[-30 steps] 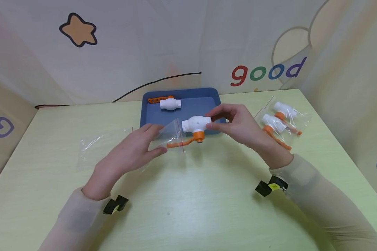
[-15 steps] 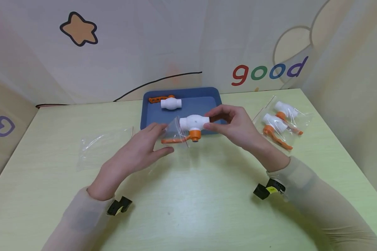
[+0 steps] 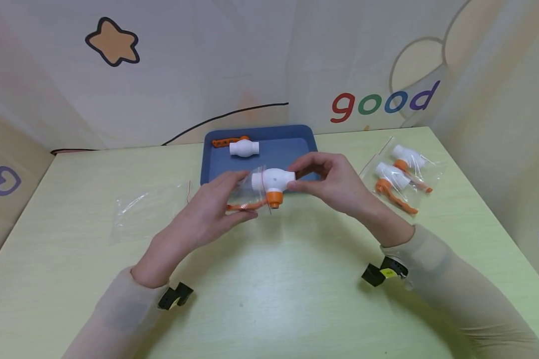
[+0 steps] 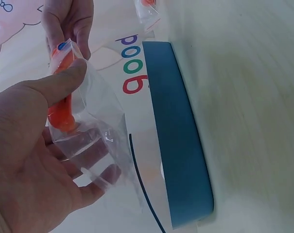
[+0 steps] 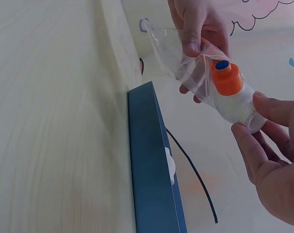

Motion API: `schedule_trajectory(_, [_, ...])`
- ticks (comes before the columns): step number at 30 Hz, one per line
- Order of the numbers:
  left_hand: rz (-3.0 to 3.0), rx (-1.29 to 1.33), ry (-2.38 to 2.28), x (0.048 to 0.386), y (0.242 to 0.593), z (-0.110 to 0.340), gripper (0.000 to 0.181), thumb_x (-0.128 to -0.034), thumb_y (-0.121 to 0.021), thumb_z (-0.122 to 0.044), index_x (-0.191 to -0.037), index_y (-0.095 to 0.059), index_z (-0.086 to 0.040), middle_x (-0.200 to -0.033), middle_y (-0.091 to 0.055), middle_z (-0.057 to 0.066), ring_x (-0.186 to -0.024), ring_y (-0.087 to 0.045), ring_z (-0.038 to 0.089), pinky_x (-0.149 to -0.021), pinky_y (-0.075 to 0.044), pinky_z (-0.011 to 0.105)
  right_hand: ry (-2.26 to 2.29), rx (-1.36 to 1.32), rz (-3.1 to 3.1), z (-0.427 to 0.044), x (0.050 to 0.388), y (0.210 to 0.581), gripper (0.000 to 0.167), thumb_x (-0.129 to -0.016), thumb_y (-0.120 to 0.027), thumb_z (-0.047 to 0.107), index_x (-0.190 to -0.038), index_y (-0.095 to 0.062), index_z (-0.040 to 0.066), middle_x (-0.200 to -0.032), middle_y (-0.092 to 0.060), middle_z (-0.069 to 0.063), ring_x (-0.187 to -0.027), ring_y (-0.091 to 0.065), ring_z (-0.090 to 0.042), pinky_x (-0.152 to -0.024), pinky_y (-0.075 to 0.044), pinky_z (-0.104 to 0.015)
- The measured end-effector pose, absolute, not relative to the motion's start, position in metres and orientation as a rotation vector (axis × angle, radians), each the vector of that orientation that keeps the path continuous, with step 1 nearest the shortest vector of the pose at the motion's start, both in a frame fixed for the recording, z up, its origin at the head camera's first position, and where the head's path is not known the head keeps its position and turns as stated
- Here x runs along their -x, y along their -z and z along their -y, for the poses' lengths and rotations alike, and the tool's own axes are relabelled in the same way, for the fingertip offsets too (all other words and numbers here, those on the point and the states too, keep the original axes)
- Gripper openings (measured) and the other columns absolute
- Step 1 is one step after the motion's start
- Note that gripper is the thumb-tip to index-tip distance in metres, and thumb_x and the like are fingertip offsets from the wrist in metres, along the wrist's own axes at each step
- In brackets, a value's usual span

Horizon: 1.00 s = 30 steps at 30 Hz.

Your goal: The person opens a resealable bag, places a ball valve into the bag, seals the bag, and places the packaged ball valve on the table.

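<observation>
My right hand (image 3: 332, 182) pinches the right end of a white ball valve (image 3: 279, 179) between thumb and fingers. The valve's orange handle (image 4: 63, 116) and left end lie inside a clear zip bag (image 5: 193, 73). My left hand (image 3: 204, 209) holds this bag from the left, its thumb (image 4: 64, 82) over the handle and its fingers behind the plastic. In the right wrist view the orange stem cap (image 5: 228, 80) and the gripped end stick out of the bag's mouth. Both hands are above the table, in front of the blue tray (image 3: 292, 130).
Inside the tray lies another white valve (image 3: 244, 148) with an orange handle. On the table at right are two bagged valves (image 3: 393, 174), partly overlapping. A flat clear bag (image 3: 148, 212) lies at left. A printed curtain (image 3: 251, 60) stands behind the table.
The valve has moved slightly left, and the left hand right, so the bag now covers more of the valve's left end. The left thumb and fingers have come closer around it.
</observation>
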State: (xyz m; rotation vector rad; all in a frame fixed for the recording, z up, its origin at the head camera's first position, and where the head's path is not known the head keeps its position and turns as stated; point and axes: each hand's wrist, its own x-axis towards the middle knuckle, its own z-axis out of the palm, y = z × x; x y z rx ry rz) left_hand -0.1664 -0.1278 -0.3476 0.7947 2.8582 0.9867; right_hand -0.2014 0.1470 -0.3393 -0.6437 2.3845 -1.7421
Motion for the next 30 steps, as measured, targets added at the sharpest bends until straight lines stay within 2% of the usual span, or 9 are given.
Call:
schedule_trajectory(12, [-2.883,-0.933,-1.053,0.165,0.350,0.124,0.077,-0.0861,-0.087,-0.022,-0.148,-0.047,0.001,-0.141,-0.055,0.014,-0.120,-0.058,0.031,-0.097,-0.052,0.044,1.734,0.733,-2.392,-0.140,0.199,0.341,0.026,-0.089,-0.080,0.003,-0.114,-0.073,0.001,-0.113,-0.069,-0.008,-0.101,-0.066,-0.025,-0.084,-0.059,-0.032])
schedule_trajectory(19, [-2.887,-0.982,-1.030,0.162,0.349,0.116,0.079,-0.0843,-0.088,-0.026,-0.147,-0.047,0.001,-0.139,-0.055,0.013,-0.113,-0.058,0.026,-0.090,-0.055,0.041,1.784,0.855,-2.377,-0.134,0.195,0.346,0.024,-0.087,-0.081,0.001,-0.110,-0.075,0.001,-0.109,-0.071,-0.006,-0.099,-0.068,-0.024,-0.082,-0.060,-0.035])
schedule_trajectory(30, [-2.922,-1.065,-0.994,0.159,0.348,0.109,0.082,-0.0821,-0.090,-0.032,-0.143,-0.049,0.004,-0.133,-0.058,0.015,-0.105,-0.061,0.025,-0.085,-0.054,0.038,1.751,0.783,-2.409,-0.125,0.190,0.347,0.025,-0.087,-0.081,-0.002,-0.110,-0.075,-0.001,-0.112,-0.071,-0.010,-0.100,-0.069,-0.025,-0.081,-0.060,-0.034])
